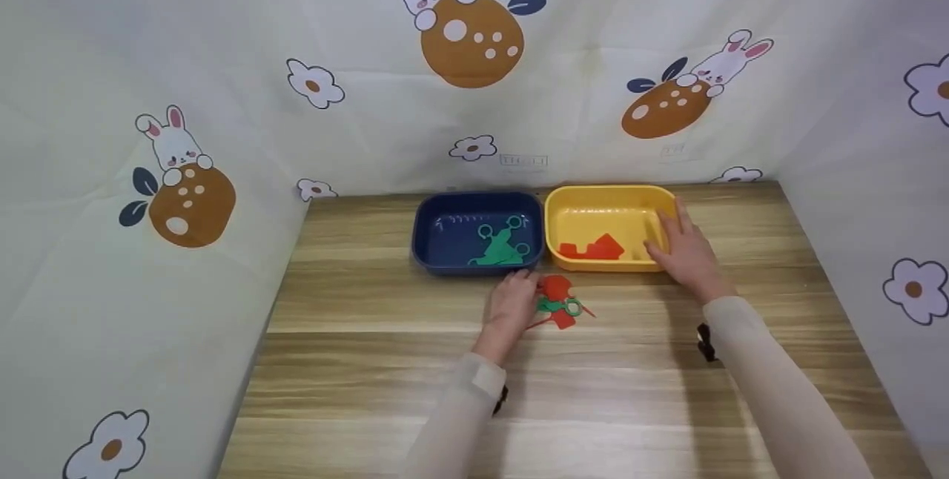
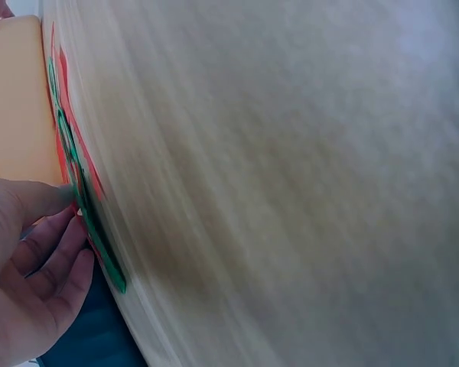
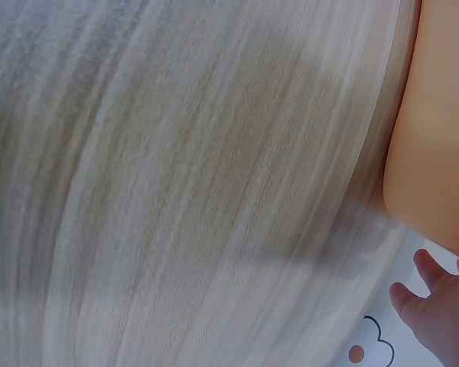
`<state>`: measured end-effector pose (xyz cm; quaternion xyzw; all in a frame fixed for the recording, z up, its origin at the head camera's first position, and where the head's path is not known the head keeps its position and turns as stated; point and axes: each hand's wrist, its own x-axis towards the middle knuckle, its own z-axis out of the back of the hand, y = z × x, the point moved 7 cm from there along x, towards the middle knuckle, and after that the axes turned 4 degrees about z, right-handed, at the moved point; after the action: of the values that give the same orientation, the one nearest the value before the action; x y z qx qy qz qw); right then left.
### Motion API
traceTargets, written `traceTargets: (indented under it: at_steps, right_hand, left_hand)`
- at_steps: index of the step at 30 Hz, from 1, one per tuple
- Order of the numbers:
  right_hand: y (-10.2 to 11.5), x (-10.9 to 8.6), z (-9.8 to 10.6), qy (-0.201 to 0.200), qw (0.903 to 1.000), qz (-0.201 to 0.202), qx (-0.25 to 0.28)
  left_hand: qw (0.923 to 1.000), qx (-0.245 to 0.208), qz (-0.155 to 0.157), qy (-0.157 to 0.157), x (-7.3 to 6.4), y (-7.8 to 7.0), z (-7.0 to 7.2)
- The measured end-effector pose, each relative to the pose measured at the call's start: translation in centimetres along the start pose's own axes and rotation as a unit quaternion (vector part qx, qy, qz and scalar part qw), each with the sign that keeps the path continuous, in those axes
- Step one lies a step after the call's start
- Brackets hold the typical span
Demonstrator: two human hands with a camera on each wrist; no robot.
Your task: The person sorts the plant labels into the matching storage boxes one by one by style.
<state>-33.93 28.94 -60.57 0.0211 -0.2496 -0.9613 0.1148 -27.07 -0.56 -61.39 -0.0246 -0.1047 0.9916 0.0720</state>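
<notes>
My left hand (image 1: 511, 305) reaches to a small pile in front of the two bins, thumb and fingertips pinching a flat green piece (image 2: 107, 264). Flat red pieces (image 1: 556, 288) lie in the same pile, and a green ring shows among them. At the right end of the yellow bin (image 1: 608, 266) is my right hand (image 1: 693, 260), its thumb over the inside and other fingers spread past the rim. Red pieces (image 1: 606, 248) lie in that bin. Left of it, the dark blue bin (image 1: 437, 245) holds several green pieces with rings (image 1: 503, 250).
Both bins stand side by side at the back of the wood-grain table (image 1: 356, 375). A patterned cloth (image 1: 371, 138) rises behind and on both sides. Dark straps show under the sleeves (image 1: 767, 375).
</notes>
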Motion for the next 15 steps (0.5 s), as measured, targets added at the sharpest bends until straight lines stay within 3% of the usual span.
traceTargets:
  at_steps: [6, 15]
  right_hand:
    - [-0.19, 0.07, -0.14, -0.007, 1.0, 0.001, -0.001]
    - [-0.16, 0.03, 0.03, -0.013, 0.9999, 0.007, -0.003]
  left_hand:
    - [0.9996, 0.015, -0.009, -0.025, -0.23, -0.19, 0.38]
    - [0.9997, -0.004, -0.003, -0.023, -0.36, -0.15, 0.84]
